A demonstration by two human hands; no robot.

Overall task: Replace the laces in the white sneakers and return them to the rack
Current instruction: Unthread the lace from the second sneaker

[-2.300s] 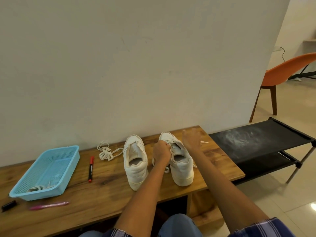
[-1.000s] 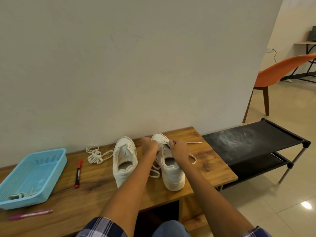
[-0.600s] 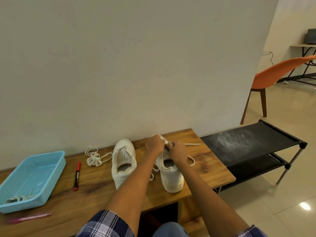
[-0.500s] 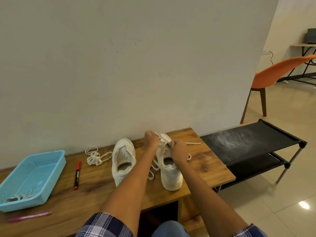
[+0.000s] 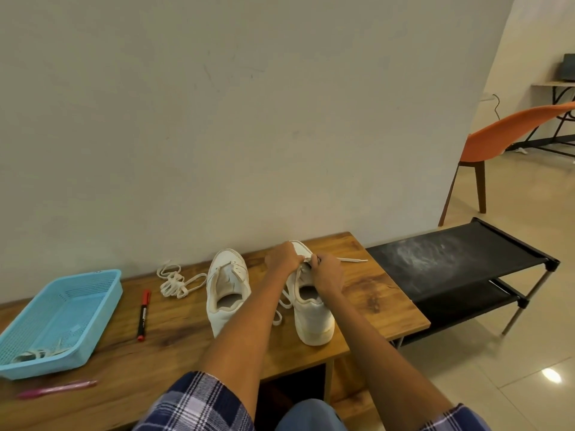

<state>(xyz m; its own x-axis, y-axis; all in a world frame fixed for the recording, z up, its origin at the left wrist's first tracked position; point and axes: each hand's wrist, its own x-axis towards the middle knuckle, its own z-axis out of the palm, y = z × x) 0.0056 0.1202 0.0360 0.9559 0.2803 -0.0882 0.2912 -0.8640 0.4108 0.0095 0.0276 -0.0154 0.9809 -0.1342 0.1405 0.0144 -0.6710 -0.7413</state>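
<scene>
While two hands (image 5: 306, 264) pinch one lace (image 5: 351, 260), two sneakers (image 5: 228, 286), two pens (image 5: 143, 311) and one basket (image 5: 102, 301) rest nearby.

Basket (image 5: 102, 293) left of sneakers (image 5: 228, 287), rack (image 5: 460, 262) right.

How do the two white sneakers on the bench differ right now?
The left sneaker stands untouched with no lace in it, its tongue loose. The right sneaker has a lace partly threaded, and the left hand and right hand are working at its eyelets. The lace's ends trail off both sides of the right sneaker; a spare lace lies beside the left sneaker. Both are white, upright, toes toward the wall.
</scene>
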